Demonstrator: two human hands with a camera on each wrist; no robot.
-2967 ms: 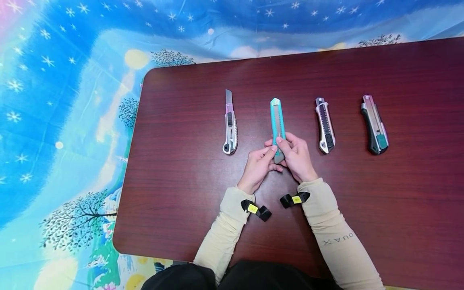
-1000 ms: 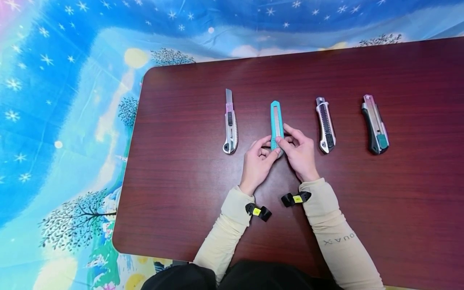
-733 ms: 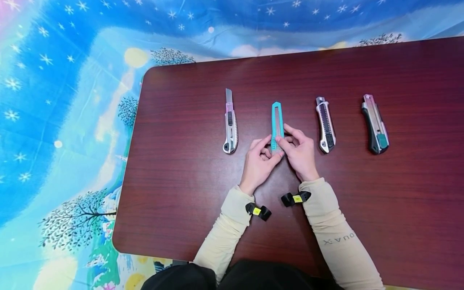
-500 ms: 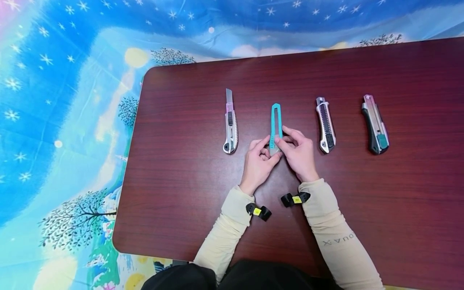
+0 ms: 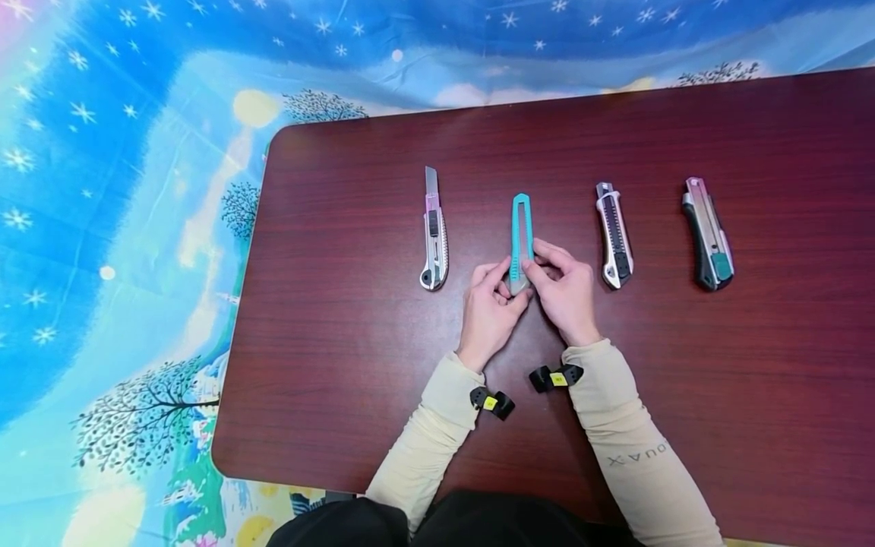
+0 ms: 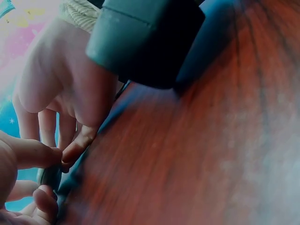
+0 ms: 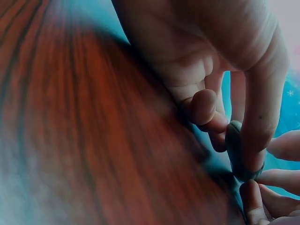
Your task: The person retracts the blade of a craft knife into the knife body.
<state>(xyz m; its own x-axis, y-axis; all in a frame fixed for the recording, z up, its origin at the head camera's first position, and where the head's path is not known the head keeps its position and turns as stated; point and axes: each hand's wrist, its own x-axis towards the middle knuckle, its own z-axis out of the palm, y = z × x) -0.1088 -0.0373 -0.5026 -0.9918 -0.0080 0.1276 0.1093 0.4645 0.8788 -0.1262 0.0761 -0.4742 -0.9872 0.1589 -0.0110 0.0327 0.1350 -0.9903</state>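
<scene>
A teal utility knife (image 5: pixel 522 216) with a grey butt end points away from me between my hands. My left hand (image 5: pixel 488 315) pinches its lower end from the left, index finger along the side and thumb near the butt. My right hand (image 5: pixel 566 296) grips it from the right, with the thumb on its upper face. In the left wrist view, fingers of both hands meet at the dark end of the knife (image 6: pixel 50 177). The right wrist view shows that same knife end (image 7: pixel 236 150) under my right thumb. No blade shows beyond the teal tip.
A silver utility knife (image 5: pixel 435 235) with its blade out lies left on the brown table (image 5: pixel 328 304). To the right lie a white and black utility knife (image 5: pixel 615 237) and a black and green one (image 5: pixel 708 235). A printed cloth (image 5: pixel 137 228) surrounds the table.
The teal knife's tip has come slightly nearer me since three seconds ago. My left fingers have shifted up along its side. Its slot, silvery before, now looks darker. The other knives stay put.
</scene>
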